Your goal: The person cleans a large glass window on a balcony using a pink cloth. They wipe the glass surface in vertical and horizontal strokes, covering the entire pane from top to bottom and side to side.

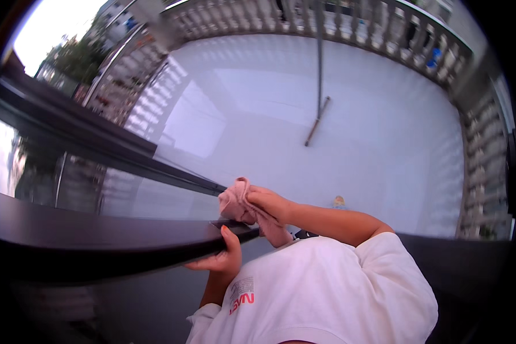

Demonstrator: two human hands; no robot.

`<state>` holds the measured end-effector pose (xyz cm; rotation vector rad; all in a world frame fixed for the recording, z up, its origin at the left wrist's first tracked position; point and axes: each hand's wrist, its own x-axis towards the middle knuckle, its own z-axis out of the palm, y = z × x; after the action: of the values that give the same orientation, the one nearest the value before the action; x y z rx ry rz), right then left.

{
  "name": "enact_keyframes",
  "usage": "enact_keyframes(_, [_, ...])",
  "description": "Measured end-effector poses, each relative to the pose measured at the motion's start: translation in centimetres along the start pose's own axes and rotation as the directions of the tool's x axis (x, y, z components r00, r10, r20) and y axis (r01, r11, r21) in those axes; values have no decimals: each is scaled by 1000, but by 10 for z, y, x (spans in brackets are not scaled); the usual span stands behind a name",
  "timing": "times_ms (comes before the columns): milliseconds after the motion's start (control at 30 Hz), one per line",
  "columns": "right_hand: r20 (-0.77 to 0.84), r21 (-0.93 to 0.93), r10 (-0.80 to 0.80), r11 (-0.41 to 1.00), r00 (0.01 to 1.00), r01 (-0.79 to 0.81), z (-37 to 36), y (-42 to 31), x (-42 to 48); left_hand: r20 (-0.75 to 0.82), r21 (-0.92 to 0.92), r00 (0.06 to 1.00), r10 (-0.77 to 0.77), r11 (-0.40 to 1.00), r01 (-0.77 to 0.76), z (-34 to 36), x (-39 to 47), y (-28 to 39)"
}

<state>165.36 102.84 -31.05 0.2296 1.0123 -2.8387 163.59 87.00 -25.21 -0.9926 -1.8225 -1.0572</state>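
A bunched pink cloth [236,204] is in my right hand [268,204], its loose end hanging towards my white shirt. The cloth lies against the end of a dark framed door or window panel [90,232], whose glass reflects the balcony. Lower down, my left hand [225,256] grips the panel's dark edge, thumb on the upper side and fingers beneath. Part of the edge is hidden behind the cloth.
A pale, glossy balcony floor [370,129] stretches ahead, bounded by a stone balustrade [249,19]. A long-handled floor squeegee or mop [318,120] stands on it. A dark fixed frame rail [77,124] runs along the left.
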Motion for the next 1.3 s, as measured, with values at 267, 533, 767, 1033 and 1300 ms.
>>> enact_keyframes(267, [38, -305, 221, 931, 974, -200, -59, -55, 89, -148, 243, 984, -97, 961, 132, -16, -6, 27])
enact_keyframes(533, [51, -365, 320, 888, 946, -280, -106, -139, 131, -622, 413, 762, -182, 751, 516, 20, 8, 45])
enact_keyframes(767, [290, -462, 422, 848, 859, -260, -70, -147, 187, -734, 358, 662, -152, 742, 567, 37, 22, 54])
enact_keyframes(1033, [534, -599, 467, 797, 704, -75, 8, -132, 231, -898, 436, 436, 59, 248, 865, 57, 20, 61])
enact_keyframes(1300, [868, -406, 307, 891, 390, 202, 89, -114, 235, -896, 443, 440, 60, 44, 896, 64, 33, 65])
